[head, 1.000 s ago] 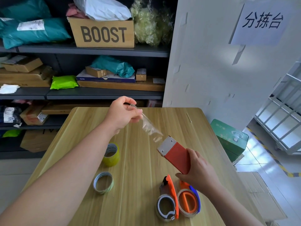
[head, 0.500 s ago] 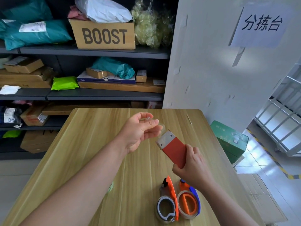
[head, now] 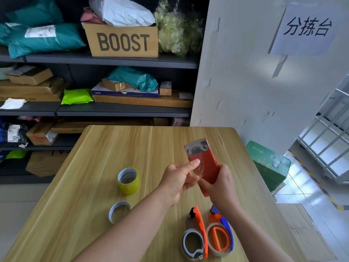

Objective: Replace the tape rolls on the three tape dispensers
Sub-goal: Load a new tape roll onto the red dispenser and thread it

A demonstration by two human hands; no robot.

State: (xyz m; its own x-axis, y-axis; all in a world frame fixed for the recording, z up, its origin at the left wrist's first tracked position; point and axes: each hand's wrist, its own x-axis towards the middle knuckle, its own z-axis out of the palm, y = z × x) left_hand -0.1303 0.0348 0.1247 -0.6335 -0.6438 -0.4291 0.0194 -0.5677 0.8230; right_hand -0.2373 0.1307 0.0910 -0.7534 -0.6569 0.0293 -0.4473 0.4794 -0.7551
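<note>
Above the wooden table (head: 98,167), my right hand (head: 220,186) grips an orange tape dispenser (head: 204,161) by its lower part, metal blade end pointing away. My left hand (head: 179,178) pinches a strip of clear tape (head: 197,170) against the dispenser's orange face, thumb on top. A yellow tape roll (head: 128,180) stands at the table's middle left. A thin, nearly used-up roll (head: 118,210) lies nearer to me. Two more dispensers lie at the front right: an orange one (head: 195,235) and a blue-and-orange one (head: 220,235), each with a clear roll on it.
Dark shelves (head: 113,61) full of parcels and a BOOST box (head: 122,40) stand behind the table. A white wall (head: 255,82) with a paper sign rises at the right. A green box (head: 268,163) and flat cardboard (head: 300,229) lie on the floor right of the table.
My left hand came back from the far left toward the dispenser, bringing the pulled-out tape strip with it. The dispenser has turned more upright, its blade end now facing away.
</note>
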